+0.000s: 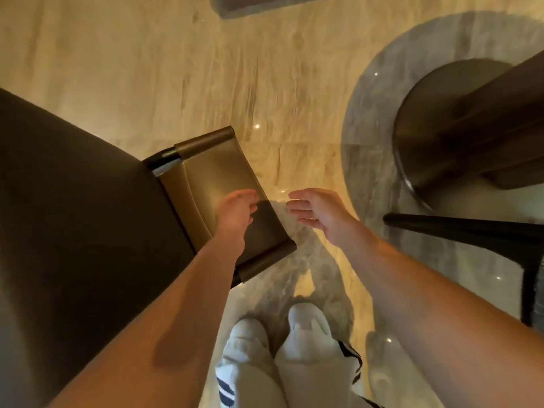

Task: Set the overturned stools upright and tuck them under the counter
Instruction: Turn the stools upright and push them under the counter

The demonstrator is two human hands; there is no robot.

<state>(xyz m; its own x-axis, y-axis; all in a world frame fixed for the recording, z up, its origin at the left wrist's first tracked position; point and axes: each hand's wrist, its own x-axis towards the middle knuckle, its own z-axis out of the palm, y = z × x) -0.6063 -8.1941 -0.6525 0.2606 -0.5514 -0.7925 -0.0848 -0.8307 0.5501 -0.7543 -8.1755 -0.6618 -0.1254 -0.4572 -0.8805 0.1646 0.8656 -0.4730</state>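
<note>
A brown leather stool (pixel 217 175) stands upright with part of its seat under the dark counter (pixel 73 207) at the left. My left hand (pixel 235 210) hovers over the seat's near right part with its fingers loosely curled, holding nothing. My right hand (pixel 318 213) is held out flat, palm turned left, over the floor just right of the seat, touching nothing. A second stool's black legs (pixel 459 231) reach in from the right edge, lying sideways.
A round dark pedestal base (pixel 426 136) stands on a round grey marble inlay (pixel 371 160) at the right. The beige marble floor (pixel 176 69) spreads ahead. My feet in white slippers (pixel 279 328) stand below the hands.
</note>
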